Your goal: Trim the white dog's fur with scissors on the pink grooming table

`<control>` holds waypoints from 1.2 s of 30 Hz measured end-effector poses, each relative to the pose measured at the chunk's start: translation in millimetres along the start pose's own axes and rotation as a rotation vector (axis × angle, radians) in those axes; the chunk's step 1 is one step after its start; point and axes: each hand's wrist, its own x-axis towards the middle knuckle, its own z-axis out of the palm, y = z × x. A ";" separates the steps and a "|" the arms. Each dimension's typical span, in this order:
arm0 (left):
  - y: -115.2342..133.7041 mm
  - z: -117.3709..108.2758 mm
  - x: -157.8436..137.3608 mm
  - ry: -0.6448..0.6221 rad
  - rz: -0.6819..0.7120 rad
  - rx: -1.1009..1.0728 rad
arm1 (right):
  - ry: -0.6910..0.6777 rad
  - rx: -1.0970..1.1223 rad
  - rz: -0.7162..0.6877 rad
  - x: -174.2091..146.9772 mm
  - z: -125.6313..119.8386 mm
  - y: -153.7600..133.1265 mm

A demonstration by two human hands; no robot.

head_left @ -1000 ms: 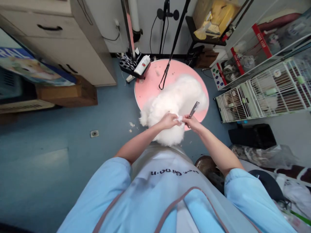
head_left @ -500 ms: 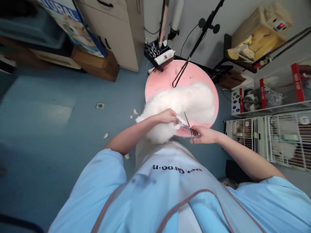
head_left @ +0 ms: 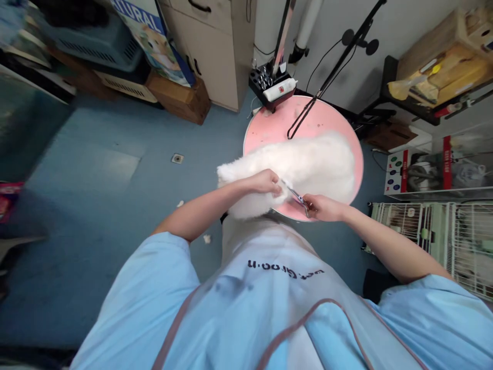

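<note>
A fluffy white animal (head_left: pixel 319 159), its kind hard to tell from above, stretches across a round pink table (head_left: pixel 265 123). My left hand (head_left: pixel 265 182) is closed on a furry leg (head_left: pixel 283 194) of this animal, at the near side of its body. In my right hand (head_left: pixel 323 207) is a pair of scissors (head_left: pixel 296 194), the fingers at its handles. Its blades look closed or nearly so, pointing up and left. The tips are beside the leg, close to my left fingers; whether they touch fur I cannot tell.
A black tool holder (head_left: pixel 260 82) with several scissors and a white bottle (head_left: pixel 280 90) sits at the table's far left edge. A black loop (head_left: pixel 296 126) hangs over the table from a slanted arm. Wire cages (head_left: pixel 416 221) stand at right. White tufts (head_left: pixel 207 238) lie on the floor.
The scissors' blades, spread before, have come together, and the handles have closed in my right hand. My left hand still grips the leg. The whole view has shifted slightly.
</note>
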 end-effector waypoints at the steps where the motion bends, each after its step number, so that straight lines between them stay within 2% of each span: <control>1: -1.4 -2.3 -1.4 0.002 0.012 -0.002 | 0.003 0.006 0.007 1.5 -0.1 -0.4; 6: -10.5 -8.7 -7.2 -0.008 0.025 -0.030 | 0.021 -0.041 -0.035 9.9 1.1 -6.6; 10: -10.9 -11.0 -14.2 0.056 -0.045 -0.040 | 0.016 -0.042 0.039 17.4 1.9 -16.0; 15: -4.9 -12.4 -23.4 0.009 -0.055 -0.082 | 0.003 -0.061 -0.028 22.1 0.1 -24.6; 18: -4.2 -11.1 -27.8 0.032 -0.095 -0.074 | 0.009 -0.087 -0.018 24.5 -0.3 -22.0; 29: -14.1 -6.7 -25.4 0.068 -0.087 -0.049 | 0.048 -0.153 -0.008 24.6 1.6 -20.7; 33: -15.4 -5.9 -24.9 0.022 -0.073 -0.064 | 0.008 -0.176 -0.039 24.8 0.8 -19.0; 36: -15.3 -5.7 -24.9 0.025 -0.057 -0.085 | 0.033 -0.213 -0.026 27.2 1.3 -16.2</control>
